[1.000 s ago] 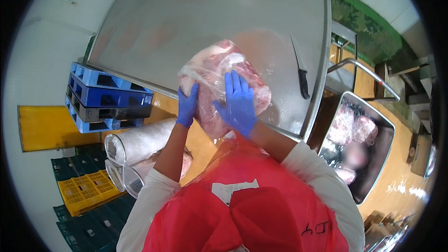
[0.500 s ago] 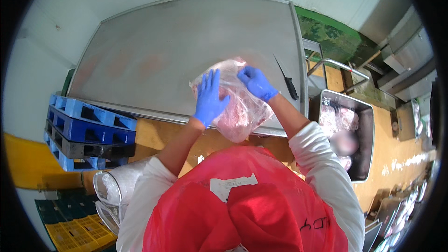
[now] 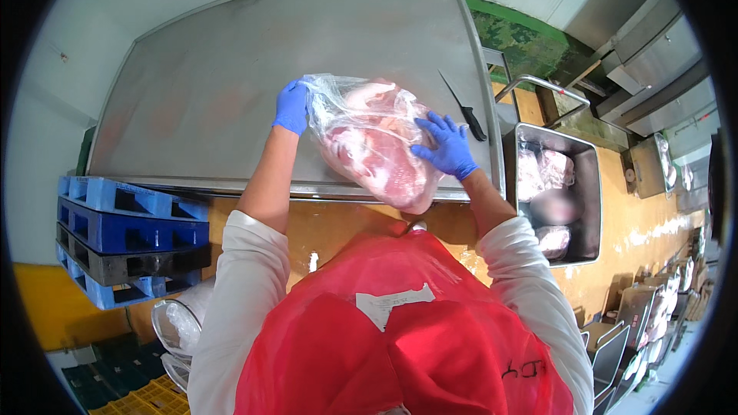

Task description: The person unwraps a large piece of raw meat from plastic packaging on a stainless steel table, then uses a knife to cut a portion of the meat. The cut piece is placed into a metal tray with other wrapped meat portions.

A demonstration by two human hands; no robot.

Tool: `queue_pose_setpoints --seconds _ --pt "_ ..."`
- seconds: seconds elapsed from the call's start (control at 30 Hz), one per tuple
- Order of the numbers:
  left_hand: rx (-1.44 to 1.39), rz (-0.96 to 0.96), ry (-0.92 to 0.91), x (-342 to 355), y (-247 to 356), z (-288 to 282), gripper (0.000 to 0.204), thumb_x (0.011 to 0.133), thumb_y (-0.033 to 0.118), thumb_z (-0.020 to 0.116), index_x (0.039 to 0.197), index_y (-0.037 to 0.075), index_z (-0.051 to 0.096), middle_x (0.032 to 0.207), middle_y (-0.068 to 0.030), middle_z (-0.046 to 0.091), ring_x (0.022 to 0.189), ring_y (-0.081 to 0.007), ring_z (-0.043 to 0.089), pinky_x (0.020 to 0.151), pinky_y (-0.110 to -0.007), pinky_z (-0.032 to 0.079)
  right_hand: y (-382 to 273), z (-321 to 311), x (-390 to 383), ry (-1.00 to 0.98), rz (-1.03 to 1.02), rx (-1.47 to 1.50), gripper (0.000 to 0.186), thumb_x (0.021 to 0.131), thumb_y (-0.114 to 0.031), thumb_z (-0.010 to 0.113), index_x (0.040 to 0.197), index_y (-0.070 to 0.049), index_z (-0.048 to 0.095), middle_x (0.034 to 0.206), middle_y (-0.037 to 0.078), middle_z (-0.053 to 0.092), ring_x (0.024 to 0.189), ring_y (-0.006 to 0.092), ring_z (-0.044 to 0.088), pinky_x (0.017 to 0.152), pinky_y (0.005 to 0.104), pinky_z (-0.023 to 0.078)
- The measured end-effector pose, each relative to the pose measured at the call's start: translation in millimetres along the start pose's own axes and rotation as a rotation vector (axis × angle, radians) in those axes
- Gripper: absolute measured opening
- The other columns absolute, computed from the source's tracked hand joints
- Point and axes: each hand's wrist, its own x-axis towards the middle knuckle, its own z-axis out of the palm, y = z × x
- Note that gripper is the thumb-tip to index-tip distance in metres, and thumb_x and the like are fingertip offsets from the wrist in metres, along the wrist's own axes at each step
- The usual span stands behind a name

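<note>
A large cut of raw meat [image 3: 377, 161], pink with pale fat, lies at the near edge of the steel table and juts slightly over it. Clear plastic film [image 3: 329, 94] clings to its left and upper part, while much of the meat shows bare. My left hand [image 3: 291, 106], in a blue glove, is closed on the film's upper left corner. My right hand [image 3: 447, 146], gloved alike, lies with fingers spread against the meat's right side. Beyond it, a black-handled knife [image 3: 473, 121] rests on the table, its blade pointing away.
The steel table [image 3: 207, 54] has a raised rim. On the right stands a deep metal bin [image 3: 590, 207] holding wrapped meat pieces, with a cart's tubular handle [image 3: 569, 91] behind it. Blue and black pallets [image 3: 131, 219] are stacked at the left, above a wire-framed clear bag [image 3: 181, 323].
The left hand has gone from lying flat on the wrapped meat to gripping the film at its left, pulling it aside. The right hand has opened onto the meat, which is now more exposed.
</note>
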Motion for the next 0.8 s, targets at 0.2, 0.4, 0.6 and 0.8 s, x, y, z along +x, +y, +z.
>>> queue_pose_setpoints --seconds 0.2,0.4,0.6,0.8 --pt "-0.423 -0.209 -0.067 -18.0 -6.5 -56.6 0.023 0.101 0.014 0.048 0.106 0.002 0.067 0.102 -0.0096 0.068 0.091 -0.0220 0.065 0.083 -0.035 0.055 43.4 -20.5 56.9 -0.226 0.038 -0.074 0.065 0.083 -0.065 0.062 0.138 -0.031 0.059 0.145 0.005 0.055 0.130 0.0358 0.052 0.108 0.0600 0.035" --pt "-0.583 -0.300 0.092 -94.6 -24.3 -65.2 0.027 0.102 0.023 0.049 0.109 0.003 0.065 0.103 -0.0108 0.067 0.097 -0.0219 0.064 0.086 -0.035 0.054 -52.1 -10.7 33.5 -0.063 -0.628 0.064 0.061 0.082 -0.047 0.075 0.134 -0.016 0.063 0.139 0.017 0.056 0.129 0.0404 0.050 0.110 0.0493 0.038" --pt "-0.597 -0.135 -0.050 -158.5 -31.5 -92.5 0.042 0.101 0.034 0.041 0.131 0.009 0.056 0.114 -0.0120 0.064 0.103 -0.0271 0.060 0.090 -0.045 0.052 -66.8 4.6 13.4 -0.095 -0.731 0.390 0.052 0.085 -0.034 0.073 0.128 -0.008 0.062 0.121 0.018 0.060 0.106 0.0377 0.057 0.092 0.0469 0.046" --pt "-0.352 -0.398 0.132 -236.4 -9.7 -25.2 0.047 0.101 0.050 0.046 0.129 0.014 0.055 0.120 -0.0050 0.062 0.107 -0.0215 0.059 0.091 -0.044 0.050 5.0 13.2 67.2 0.440 0.045 0.167 0.045 0.083 -0.039 0.072 0.113 -0.005 0.068 0.102 0.021 0.069 0.098 0.0388 0.066 0.086 0.0463 0.052"
